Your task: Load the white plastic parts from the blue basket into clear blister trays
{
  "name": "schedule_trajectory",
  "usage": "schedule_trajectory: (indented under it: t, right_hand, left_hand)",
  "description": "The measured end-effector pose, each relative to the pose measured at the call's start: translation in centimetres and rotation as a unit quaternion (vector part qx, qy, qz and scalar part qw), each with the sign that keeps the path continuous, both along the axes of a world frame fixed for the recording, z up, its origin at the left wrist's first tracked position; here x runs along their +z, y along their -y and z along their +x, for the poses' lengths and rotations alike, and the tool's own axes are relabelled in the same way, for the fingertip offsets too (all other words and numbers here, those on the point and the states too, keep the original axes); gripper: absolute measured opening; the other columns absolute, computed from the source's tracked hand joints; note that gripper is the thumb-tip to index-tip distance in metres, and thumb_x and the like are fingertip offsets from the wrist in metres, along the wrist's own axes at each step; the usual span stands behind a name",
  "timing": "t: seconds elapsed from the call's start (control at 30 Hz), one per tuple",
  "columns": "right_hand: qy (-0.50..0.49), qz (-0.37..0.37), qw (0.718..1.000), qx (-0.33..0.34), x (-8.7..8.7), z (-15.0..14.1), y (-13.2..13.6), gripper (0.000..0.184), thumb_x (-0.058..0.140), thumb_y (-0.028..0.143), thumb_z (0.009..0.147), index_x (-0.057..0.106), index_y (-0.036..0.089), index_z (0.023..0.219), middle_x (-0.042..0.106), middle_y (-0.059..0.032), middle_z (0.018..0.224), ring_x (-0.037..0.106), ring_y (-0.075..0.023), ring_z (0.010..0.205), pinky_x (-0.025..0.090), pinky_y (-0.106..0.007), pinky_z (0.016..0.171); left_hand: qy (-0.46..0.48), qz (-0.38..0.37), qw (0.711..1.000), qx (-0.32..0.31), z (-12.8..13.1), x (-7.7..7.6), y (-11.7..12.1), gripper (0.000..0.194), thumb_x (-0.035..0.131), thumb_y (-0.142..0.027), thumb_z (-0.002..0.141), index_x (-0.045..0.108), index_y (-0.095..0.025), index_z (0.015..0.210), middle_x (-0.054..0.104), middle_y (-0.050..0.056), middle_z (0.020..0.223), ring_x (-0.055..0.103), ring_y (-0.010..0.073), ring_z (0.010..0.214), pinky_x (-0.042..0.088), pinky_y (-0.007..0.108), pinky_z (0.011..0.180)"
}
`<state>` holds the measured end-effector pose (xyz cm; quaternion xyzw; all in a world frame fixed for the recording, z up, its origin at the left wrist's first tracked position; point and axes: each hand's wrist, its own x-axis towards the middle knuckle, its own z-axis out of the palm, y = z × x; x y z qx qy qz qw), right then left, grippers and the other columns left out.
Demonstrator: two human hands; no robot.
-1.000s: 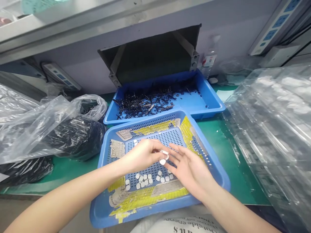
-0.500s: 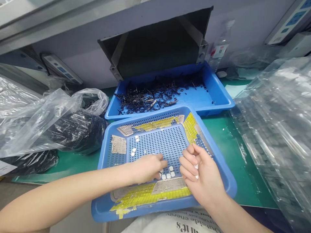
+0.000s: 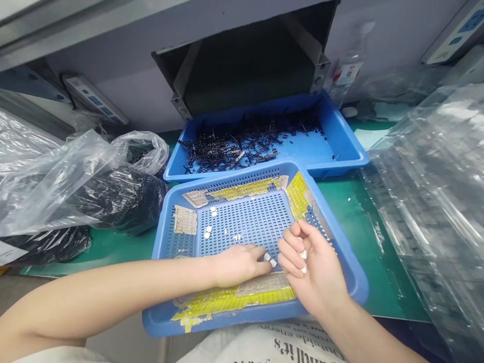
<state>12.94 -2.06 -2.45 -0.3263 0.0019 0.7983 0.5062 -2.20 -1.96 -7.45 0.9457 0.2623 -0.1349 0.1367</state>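
Observation:
My left hand (image 3: pixel 240 264) reaches low into the blue perforated basket (image 3: pixel 361 282), palm down, fingers curled and thumb bent inward. Its fingertips are beside two small white square pieces (image 3: pixel 270 260) on the basket floor; what lies under the hand is hidden. My right hand (image 3: pixel 312 269) is held over the basket's right front side, palm turned inward, fingers closed around white square pieces (image 3: pixel 303 254), two of which show between fingers and palm. More white pieces lie toward the basket's left, in a pair (image 3: pixel 207 232) and another pair (image 3: pixel 214 212).
Behind the basket stands a blue tray (image 3: pixel 340 151) holding a heap of black plastic bits (image 3: pixel 227 148). Bags of black parts (image 3: pixel 124 201) lie on the left. Stacked clear plastic trays (image 3: pixel 431 201) fill the right. A bottle (image 3: pixel 346 73) stands at the back.
My left hand has moved slightly right over the front group of white pieces, covering or gathering several. My right hand stays closed in nearly the same place. The view has shifted slightly.

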Motion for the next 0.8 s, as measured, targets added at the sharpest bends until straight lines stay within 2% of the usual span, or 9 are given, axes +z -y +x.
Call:
schedule_trajectory:
  t: [0.17,0.4,0.63,0.8]
  right_hand:
    - [0.003,-0.003,1.0,-0.004,0.1,0.0,0.1,0.02,0.052,0.023,0.072,0.042,0.017,0.056,0.027,0.0078,0.046,0.017,-0.0033,0.034,0.017,-0.013,0.028]
    - [0.008,0.001,1.0,-0.018,0.2,0.0,0.2,0.02,0.054,0.023,0.071,0.042,0.017,0.057,0.031,0.0075,0.047,0.022,-0.0028,0.034,0.019,-0.012,0.028]
    - [0.01,0.007,1.0,-0.016,0.1,0.1,0.1,0.02,0.055,0.023,0.07,0.041,0.017,0.057,0.03,0.0075,0.048,0.022,-0.0027,0.035,0.02,-0.012,0.029]
    - [0.032,-0.005,0.999,-0.029,0.2,0.0,0.0,0.019,0.052,0.022,0.073,0.044,0.016,0.056,0.031,0.0063,0.049,0.026,-0.0037,0.037,0.023,-0.012,0.028]
  left_hand:
    - [0.03,-0.01,0.996,0.08,0.0,-0.5,-0.1,0.017,0.038,-0.014,0.081,0.053,-0.016,0.089,0.048,0.004,0.077,0.047,0.0165,0.068,0.042,0.026,0.063]
    - [0.059,-0.062,0.977,0.194,-0.1,0.0,-0.1,0.021,0.04,-0.006,0.072,0.053,-0.017,0.084,0.045,0.004,0.079,0.047,0.0149,0.068,0.041,0.025,0.063]
    - [0.136,-0.085,0.938,0.306,-0.2,-0.6,0.0,0.025,0.04,-0.002,0.066,0.055,-0.015,0.081,0.044,0.002,0.072,0.045,0.0135,0.066,0.037,0.024,0.061]
    - [0.151,-0.098,0.92,0.348,-0.7,-0.2,-1.2,0.027,0.042,-0.001,0.062,0.056,-0.015,0.08,0.047,-0.001,0.066,0.045,0.0106,0.062,0.036,0.02,0.058]
